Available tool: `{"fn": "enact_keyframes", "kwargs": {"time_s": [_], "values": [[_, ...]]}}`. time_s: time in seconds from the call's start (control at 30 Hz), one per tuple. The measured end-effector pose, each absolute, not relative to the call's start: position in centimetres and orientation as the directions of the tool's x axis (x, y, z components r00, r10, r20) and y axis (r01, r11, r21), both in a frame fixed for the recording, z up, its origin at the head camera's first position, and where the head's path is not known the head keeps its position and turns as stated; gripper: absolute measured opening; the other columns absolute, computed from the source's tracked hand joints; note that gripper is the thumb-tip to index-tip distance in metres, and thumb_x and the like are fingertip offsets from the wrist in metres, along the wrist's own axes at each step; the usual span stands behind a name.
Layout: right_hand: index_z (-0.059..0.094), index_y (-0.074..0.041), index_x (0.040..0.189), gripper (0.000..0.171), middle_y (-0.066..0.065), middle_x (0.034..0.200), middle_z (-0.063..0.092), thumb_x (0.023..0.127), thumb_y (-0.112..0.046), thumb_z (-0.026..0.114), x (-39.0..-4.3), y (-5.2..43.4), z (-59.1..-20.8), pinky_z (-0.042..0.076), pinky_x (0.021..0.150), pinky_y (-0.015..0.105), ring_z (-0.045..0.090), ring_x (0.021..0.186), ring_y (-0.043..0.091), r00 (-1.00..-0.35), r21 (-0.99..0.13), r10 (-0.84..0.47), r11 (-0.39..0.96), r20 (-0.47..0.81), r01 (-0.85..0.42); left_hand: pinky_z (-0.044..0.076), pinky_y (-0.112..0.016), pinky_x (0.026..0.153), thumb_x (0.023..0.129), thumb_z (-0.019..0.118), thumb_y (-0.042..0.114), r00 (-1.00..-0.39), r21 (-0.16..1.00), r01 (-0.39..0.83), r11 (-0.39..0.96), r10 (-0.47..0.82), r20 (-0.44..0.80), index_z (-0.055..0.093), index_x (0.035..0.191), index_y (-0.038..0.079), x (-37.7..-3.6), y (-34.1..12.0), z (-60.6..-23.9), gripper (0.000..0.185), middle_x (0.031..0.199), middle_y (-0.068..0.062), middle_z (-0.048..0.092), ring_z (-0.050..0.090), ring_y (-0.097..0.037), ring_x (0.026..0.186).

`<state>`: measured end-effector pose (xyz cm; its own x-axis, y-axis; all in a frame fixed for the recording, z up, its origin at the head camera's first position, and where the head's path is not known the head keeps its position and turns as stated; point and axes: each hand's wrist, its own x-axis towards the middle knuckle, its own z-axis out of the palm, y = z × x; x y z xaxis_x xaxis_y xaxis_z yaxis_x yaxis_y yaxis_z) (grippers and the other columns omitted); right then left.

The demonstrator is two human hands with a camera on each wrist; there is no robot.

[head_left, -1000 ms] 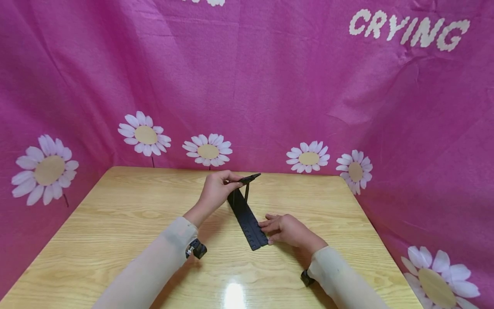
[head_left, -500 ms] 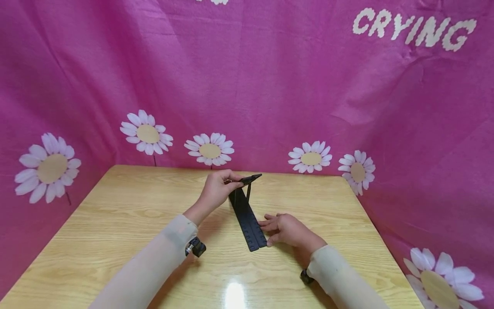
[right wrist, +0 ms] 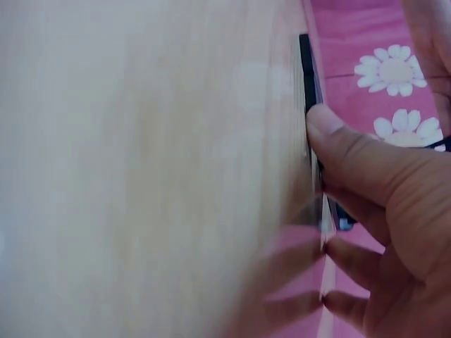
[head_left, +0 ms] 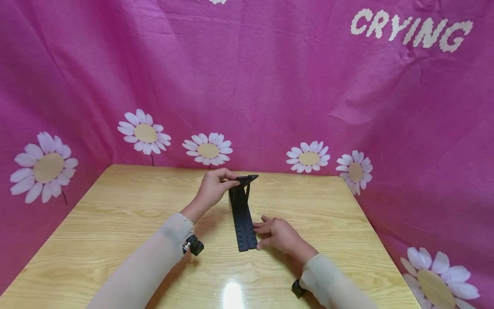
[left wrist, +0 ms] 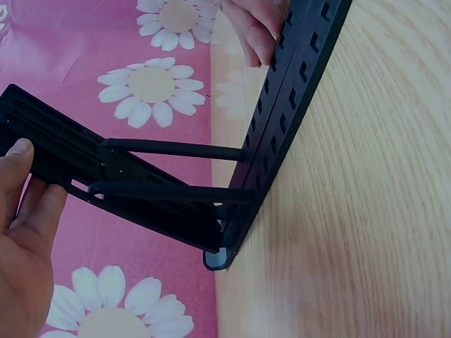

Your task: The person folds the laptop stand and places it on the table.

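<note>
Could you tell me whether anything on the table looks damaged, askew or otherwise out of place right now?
Nothing stands out. The black folding stand lies flat on the wooden table, its top flap raised by the left hand while the right hand steadies its base. No visible breaks or spills.

right hand (right wrist: pixel 380 211): thumb pressed on black stand (right wrist: pixel 308 77) edge | stand flat on wooden surface (right wrist: pixel 141 162) | pink daisy cloth (right wrist: pixel 366 42) beyond

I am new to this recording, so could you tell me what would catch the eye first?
A black folding stand lies mid-table on the wooden table, its upper flap raised on thin struts. The left hand pinches that flap at the far end, while the right hand rests against the near end. Behind hangs a pink daisy cloth.
</note>
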<state>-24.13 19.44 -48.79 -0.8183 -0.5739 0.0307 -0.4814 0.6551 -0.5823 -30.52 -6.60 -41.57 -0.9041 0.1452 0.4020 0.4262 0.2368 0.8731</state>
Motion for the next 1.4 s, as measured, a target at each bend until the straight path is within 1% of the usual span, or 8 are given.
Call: {"fn": "enact_keyframes", "kwargs": {"time_s": [0.2,0.43,0.73,0.83,1.0,1.2,1.27,1.4], "values": [[0.073,-0.009,0.126,0.052,-0.001,0.138,0.066,0.079,-0.025,0.088,-23.6,18.2,-49.0,0.022,0.122,0.062,0.038,0.149,0.034,-0.856,-0.598,-0.516,0.674,0.039,-0.433,0.055,-0.023,0.068,0.089,0.079,0.006,-0.911,0.889,0.410,0.203,0.128,0.391,0.078,0.100,0.006,-30.8,-7.1,-41.8,0.011,0.098,-0.010,0.078,0.069,-0.013,0.080],[0.075,-0.005,0.123,0.049,0.003,0.137,0.066,0.079,-0.022,0.088,-23.1,17.1,-49.4,0.015,0.121,0.068,0.036,0.149,0.039,-0.873,-0.614,-0.482,0.670,0.068,-0.418,0.051,-0.020,0.065,0.088,0.080,0.006,-0.917,0.902,0.398,0.167,0.103,0.386,0.078,0.099,0.004,-31.2,-7.5,-42.1,0.011,0.097,-0.012,0.077,0.066,-0.009,0.078],[0.075,-0.007,0.123,0.048,0.001,0.139,0.065,0.081,-0.027,0.087,-22.6,16.3,-49.5,0.013,0.121,0.069,0.037,0.149,0.037,-0.894,-0.608,-0.446,0.698,0.045,-0.379,0.047,-0.021,0.063,0.089,0.079,0.008,-0.921,0.916,0.389,0.093,0.056,0.386,0.077,0.100,0.004,-31.2,-7.3,-42.8,0.011,0.093,-0.005,0.076,0.064,-0.007,0.077],[0.075,-0.009,0.124,0.048,-0.001,0.140,0.065,0.082,-0.028,0.086,-22.6,16.4,-49.2,0.013,0.122,0.068,0.037,0.150,0.035,-0.893,-0.599,-0.451,0.710,0.018,-0.370,0.052,-0.020,0.068,0.090,0.078,0.006,-0.921,0.919,0.388,0.066,0.049,0.385,0.076,0.103,0.003,-31.0,-6.9,-43.0,0.014,0.095,-0.006,0.075,0.067,-0.007,0.082],[0.077,-0.009,0.121,0.043,0.000,0.136,0.068,0.082,-0.024,0.087,-22.8,16.7,-48.6,0.022,0.122,0.063,0.041,0.147,0.035,-0.886,-0.611,-0.464,0.699,0.007,-0.371,0.060,-0.026,0.084,0.091,0.076,0.004,-0.929,0.928,0.368,0.057,0.044,0.366,0.075,0.109,0.003,-30.5,-6.6,-43.1,0.018,0.103,-0.010,0.075,0.072,-0.016,0.097],[0.080,-0.011,0.115,0.033,0.002,0.128,0.072,0.084,-0.020,0.085,-23.1,16.6,-47.7,0.035,0.119,0.055,0.047,0.143,0.036,-0.896,-0.642,-0.444,0.693,-0.022,-0.328,0.056,-0.038,0.099,0.091,0.077,0.006,-0.937,0.935,0.349,0.067,0.029,0.348,0.073,0.116,0.004,-29.9,-6.4,-43.0,0.026,0.121,-0.012,0.072,0.068,-0.028,0.116],[0.080,-0.011,0.114,0.030,0.003,0.124,0.074,0.085,-0.020,0.084,-23.2,16.5,-47.4,0.038,0.117,0.054,0.052,0.138,0.035,-0.903,-0.655,-0.427,0.693,-0.037,-0.301,0.055,-0.041,0.101,0.090,0.078,0.006,-0.941,0.939,0.338,0.064,0.016,0.338,0.073,0.117,0.002,-29.7,-6.4,-43.1,0.027,0.123,-0.013,0.071,0.067,-0.031,0.119],[0.079,-0.010,0.115,0.028,0.005,0.120,0.074,0.089,-0.020,0.081,-23.7,16.6,-47.0,0.051,0.105,0.050,0.064,0.121,0.028,-0.927,-0.684,-0.373,0.689,-0.051,-0.240,0.056,-0.041,0.100,0.090,0.078,0.006,-0.956,0.953,0.292,0.075,-0.011,0.294,0.072,0.116,0.002,-29.3,-6.3,-43.9,0.027,0.121,-0.014,0.071,0.065,-0.032,0.120]]}}
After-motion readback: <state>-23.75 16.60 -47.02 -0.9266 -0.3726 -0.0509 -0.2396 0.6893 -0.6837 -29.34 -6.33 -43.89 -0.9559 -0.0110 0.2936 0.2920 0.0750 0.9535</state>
